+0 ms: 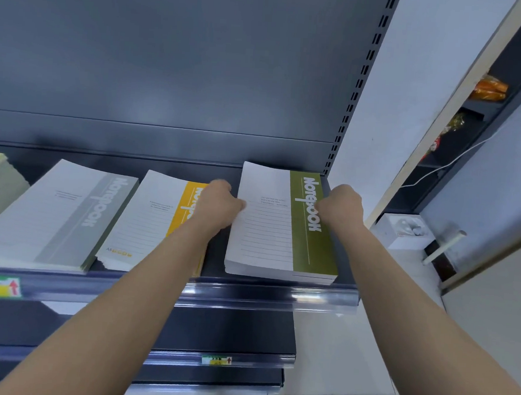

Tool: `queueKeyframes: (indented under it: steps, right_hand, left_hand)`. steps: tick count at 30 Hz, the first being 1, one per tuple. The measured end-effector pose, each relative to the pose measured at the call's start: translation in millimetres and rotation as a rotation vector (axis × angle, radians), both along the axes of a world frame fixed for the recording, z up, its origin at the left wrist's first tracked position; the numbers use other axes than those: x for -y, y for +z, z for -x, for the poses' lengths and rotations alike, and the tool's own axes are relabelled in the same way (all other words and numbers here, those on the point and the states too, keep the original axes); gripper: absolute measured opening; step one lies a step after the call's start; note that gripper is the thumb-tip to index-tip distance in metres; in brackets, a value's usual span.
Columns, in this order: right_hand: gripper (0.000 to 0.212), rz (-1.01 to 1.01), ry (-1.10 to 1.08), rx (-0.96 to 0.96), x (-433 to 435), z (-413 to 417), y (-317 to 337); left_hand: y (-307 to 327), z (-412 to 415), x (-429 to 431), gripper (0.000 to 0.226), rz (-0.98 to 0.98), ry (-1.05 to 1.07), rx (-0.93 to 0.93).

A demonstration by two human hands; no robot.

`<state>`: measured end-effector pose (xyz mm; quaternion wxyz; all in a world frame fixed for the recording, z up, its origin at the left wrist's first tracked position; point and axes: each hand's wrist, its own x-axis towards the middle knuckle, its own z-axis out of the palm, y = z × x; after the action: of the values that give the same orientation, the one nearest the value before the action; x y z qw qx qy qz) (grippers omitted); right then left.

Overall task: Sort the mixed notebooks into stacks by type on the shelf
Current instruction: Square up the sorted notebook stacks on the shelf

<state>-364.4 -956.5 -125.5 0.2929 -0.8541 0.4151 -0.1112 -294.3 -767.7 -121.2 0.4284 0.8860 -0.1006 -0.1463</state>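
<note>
Dark metal shelf (215,264), shop fixture, white wall to its right; I log three stacks in a row: grey stack (60,215), yellow stack (148,221), olive stack (275,238) at the far right end. Olive stack: straight ahead of me, between both hands; long axis running away from me; white ruled cover, olive band along its right side; edges near square. Left hand (219,202): curled on the left edge, thumb on the cover, gripping; right hand (342,207): curled at the right edge; grip or mere push, I cannot tell; both equally near.
</note>
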Motion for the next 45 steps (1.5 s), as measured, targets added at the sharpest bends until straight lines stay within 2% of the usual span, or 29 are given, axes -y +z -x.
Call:
queueKeyframes:
  steps: [2,3,5,6,7,9,11,13,16,20,22,24,31,35,39,42,44,45]
  right_hand:
    - [0.024,0.054,0.07,0.03,-11,-6,7]
    - [0.02,0.065,0.113,0.059,-18,-10,11]
    - [0.028,0.08,0.214,0.124,-37,-18,18]
    - [0.035,0.072,0.274,0.146,-47,-22,20]
    - [0.035,0.036,0.324,0.174,-58,-24,23]
    - [0.026,-0.018,0.394,0.199,-78,-31,25]
    - [0.027,-0.048,0.434,0.173,-96,-36,25]
    - [0.029,-0.074,0.469,0.134,-113,-42,24]
    - [0.029,-0.13,0.505,0.027,-135,-53,19]
    - [0.02,-0.244,0.486,-0.171,-158,-60,12]
    - [0.008,-0.299,0.461,-0.193,-167,-63,8]
    - [0.026,-0.363,0.406,-0.208,-173,-67,3]
    - [0.034,-0.266,0.372,-0.238,-179,-74,-6]
    - [0.028,-0.172,0.394,-0.271,-180,-75,-8]
    - [0.025,-0.159,0.419,-0.296,-177,-75,-8]
    - [0.025,-0.154,0.476,-0.297,-173,-78,-3]
    - [0.021,-0.146,0.491,-0.158,-171,-84,5]
    - [0.029,-0.16,0.465,-0.052,-170,-89,10]
  left_hand:
    - [6,-10,-18,0.01,0.006,0.045,0.092]
    - [8,-15,-29,0.018,0.004,0.076,0.132]
    - [10,-27,-50,0.01,-0.05,0.14,0.191]
    - [11,-31,-60,0.024,-0.12,0.177,0.185]
    - [11,-33,-69,0.028,-0.171,0.197,0.205]
    - [8,-38,-87,0.005,-0.27,0.238,0.209]
    - [2,-41,-100,0.019,-0.363,0.236,0.18]
    - [-5,-41,-109,0.01,-0.392,0.204,0.151]
    - [-8,-41,-115,0.025,-0.388,0.161,0.096]
    - [-8,-43,-118,0.013,-0.379,0.081,-0.001]
    - [-9,-45,-120,0.031,-0.387,0.052,-0.041]
    - [-10,-48,-121,0.037,-0.381,0.023,-0.068]
    - [-14,-57,-121,0.041,-0.31,0.0,-0.151]
    - [-10,-62,-123,0.043,-0.112,0.068,-0.256]
    - [0,-61,-120,0.033,0.029,0.063,-0.369]
    - [6,-59,-117,0.037,0.046,0.054,-0.324]
    - [16,-60,-114,0.045,-0.009,0.059,-0.199]
    - [22,-62,-113,0.049,-0.049,0.045,-0.115]
